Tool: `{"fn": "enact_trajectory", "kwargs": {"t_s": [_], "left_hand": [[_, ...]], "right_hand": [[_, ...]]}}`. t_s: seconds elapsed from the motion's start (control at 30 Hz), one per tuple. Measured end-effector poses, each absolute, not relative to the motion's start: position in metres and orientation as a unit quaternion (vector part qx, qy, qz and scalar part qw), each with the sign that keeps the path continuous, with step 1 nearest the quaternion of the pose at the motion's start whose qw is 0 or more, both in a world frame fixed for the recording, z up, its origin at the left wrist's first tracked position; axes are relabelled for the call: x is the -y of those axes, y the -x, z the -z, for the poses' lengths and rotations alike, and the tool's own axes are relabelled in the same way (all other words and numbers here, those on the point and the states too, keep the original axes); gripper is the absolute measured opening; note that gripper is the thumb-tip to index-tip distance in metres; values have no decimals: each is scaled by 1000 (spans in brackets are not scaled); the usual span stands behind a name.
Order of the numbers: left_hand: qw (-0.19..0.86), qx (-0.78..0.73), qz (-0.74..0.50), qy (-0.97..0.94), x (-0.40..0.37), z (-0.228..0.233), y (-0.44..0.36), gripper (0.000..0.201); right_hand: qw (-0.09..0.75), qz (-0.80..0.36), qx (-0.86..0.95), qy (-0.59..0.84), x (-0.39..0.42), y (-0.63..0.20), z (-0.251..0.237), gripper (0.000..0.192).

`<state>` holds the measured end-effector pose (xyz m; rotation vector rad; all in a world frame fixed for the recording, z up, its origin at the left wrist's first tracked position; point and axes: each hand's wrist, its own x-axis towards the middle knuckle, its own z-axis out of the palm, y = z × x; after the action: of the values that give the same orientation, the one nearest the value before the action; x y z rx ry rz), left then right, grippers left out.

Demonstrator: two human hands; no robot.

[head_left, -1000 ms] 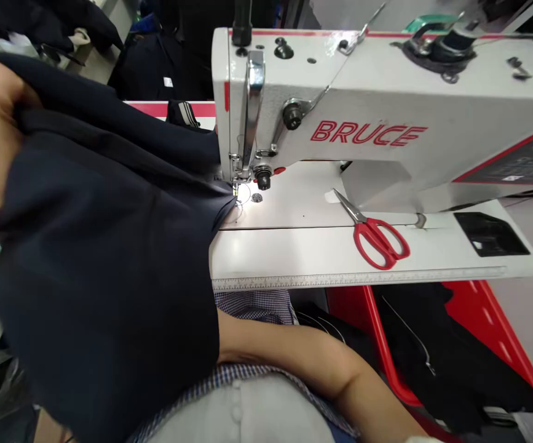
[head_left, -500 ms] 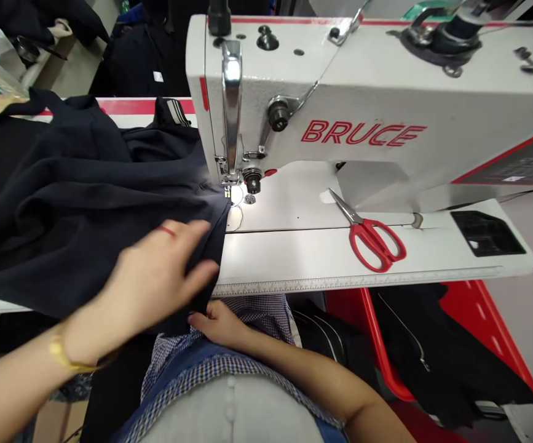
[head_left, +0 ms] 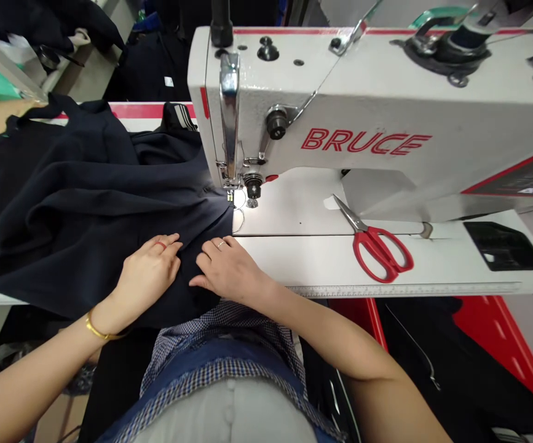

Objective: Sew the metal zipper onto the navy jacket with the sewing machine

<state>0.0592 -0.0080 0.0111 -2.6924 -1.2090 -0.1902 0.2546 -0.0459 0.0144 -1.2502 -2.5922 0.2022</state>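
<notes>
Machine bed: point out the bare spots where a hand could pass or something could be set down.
Free: the white bed between the right hand and the red scissors, bordered in front by the ruler strip. A smaller patch lies behind it, under the machine arm. Crowded: left of the needle, where dark fabric covers everything under both the left hand and the right.

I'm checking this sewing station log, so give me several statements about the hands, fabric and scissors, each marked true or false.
1. Both hands rest on the dark navy fabric. True.
2. The right hand holds the red-handled scissors. False: they lie untouched on the machine bed.
3. The left hand wears a red ring. True.
4. The fabric lies right of the needle. False: it spreads to the left.
5. The sewing machine reads BRUCE. True.
</notes>
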Motion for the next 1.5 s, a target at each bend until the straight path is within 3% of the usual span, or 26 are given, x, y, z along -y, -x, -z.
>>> {"fn": "enact_trajectory", "kwargs": {"t_s": [0.13, 0.27, 0.43, 0.53, 0.67, 0.87, 1.03, 1.13, 1.27, 1.5], "left_hand": [[91, 408, 44, 907, -12, -35, -52, 25], [142, 347, 117, 920, 5, -61, -91, 19], [43, 251, 37, 966, 29, -22, -127, 21], [-8, 259, 64, 964, 26, -1, -117, 24], [-7, 229, 132, 964, 25, -9, -111, 26], [-20, 231, 135, 963, 37, -10, -123, 28], [-64, 250, 160, 953, 39, 0, -116, 24], [-66, 245, 166, 953, 36, -1, -115, 22], [-80, 236, 171, 953, 24, 0, -120, 20], [-146, 263, 174, 938, -2, -4, -129, 22]], "right_hand": [[124, -100, 902, 401, 72, -273, -6, 30], [164, -94, 876, 444, 111, -278, 12, 20], [190, -88, 842, 497, 128, -271, 24, 17], [207, -77, 836, 503, 130, -273, 26, 16], [223, -80, 828, 508, 131, -272, 29, 16], [226, -114, 837, 485, 127, -278, 22, 18], [283, -137, 827, 467, 85, -303, 8, 27], [223, -101, 839, 485, 46, -315, 6, 35], [147, -69, 864, 476, 11, -320, 8, 28], [148, -45, 851, 502, -8, -322, 14, 28]]}}
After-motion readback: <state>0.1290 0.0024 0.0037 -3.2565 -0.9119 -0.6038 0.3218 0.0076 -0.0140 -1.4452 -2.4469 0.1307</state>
